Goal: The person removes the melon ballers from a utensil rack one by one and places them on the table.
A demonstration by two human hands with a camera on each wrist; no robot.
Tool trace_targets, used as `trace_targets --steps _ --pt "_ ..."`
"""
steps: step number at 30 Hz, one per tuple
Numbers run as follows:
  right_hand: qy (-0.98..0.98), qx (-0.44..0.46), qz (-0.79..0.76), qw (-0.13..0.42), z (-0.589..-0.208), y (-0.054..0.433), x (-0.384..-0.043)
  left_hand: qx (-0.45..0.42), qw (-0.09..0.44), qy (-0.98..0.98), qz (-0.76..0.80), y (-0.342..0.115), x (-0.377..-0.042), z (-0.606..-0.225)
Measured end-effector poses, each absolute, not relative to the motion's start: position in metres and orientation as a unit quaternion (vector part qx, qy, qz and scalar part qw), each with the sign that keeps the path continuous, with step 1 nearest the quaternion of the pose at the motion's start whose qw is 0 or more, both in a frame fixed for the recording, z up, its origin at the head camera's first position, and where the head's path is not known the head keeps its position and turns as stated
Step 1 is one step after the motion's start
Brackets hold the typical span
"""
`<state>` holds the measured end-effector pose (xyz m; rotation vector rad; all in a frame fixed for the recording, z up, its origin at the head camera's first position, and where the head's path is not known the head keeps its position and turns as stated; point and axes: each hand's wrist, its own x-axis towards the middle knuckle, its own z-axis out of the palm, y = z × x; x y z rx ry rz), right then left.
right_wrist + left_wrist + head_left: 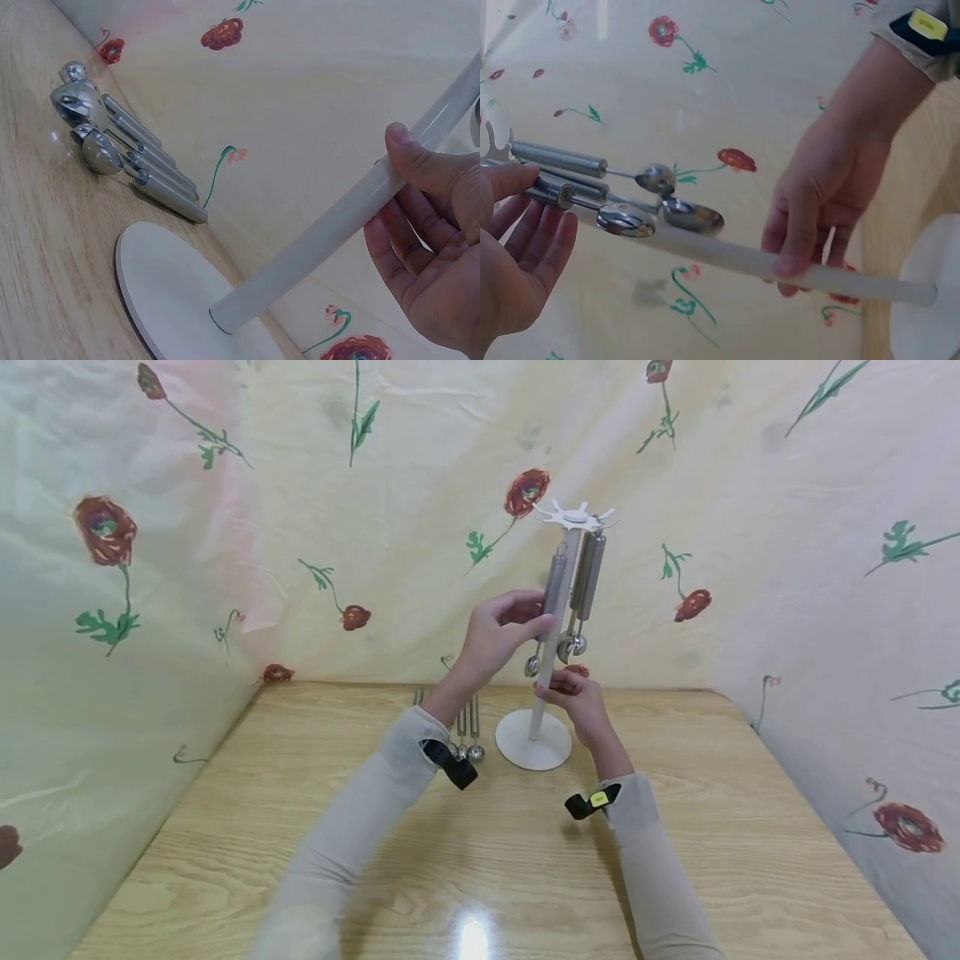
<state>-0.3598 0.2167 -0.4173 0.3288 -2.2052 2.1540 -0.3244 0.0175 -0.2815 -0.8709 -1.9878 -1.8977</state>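
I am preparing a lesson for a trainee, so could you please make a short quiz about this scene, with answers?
1. Which hand grips the white pole?
2. True or false: the left hand holds a metal utensil by its bowl.
3. In the head view, the utensils on the table lie on which side of the round base? A) left B) right

Key: 1. The right hand. 2. False; by its handle. 3. A.

Pale grey sleeves (348,843) bear black wristbands (450,764), the right yellow-labelled.
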Motion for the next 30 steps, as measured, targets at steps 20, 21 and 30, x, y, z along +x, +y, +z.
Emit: trace_targets --steps 20,21,30 --pt "-0.712 0.118 0.691 0.032 -0.419 0.216 -0.36 -0.237 0.139 -0.734 -0.621 -0.065 -0.336 -0.302" --pt "-0.712 0.118 0.691 0.031 -0.419 0.216 -0.36 -0.232 0.14 -0.738 -0.618 -0.07 -0.336 -0.304" --pt "-0.714 0.124 0.689 0.032 -0.42 0.216 -0.361 -0.174 0.125 -0.76 -0.614 -0.112 -0.338 -0.334"
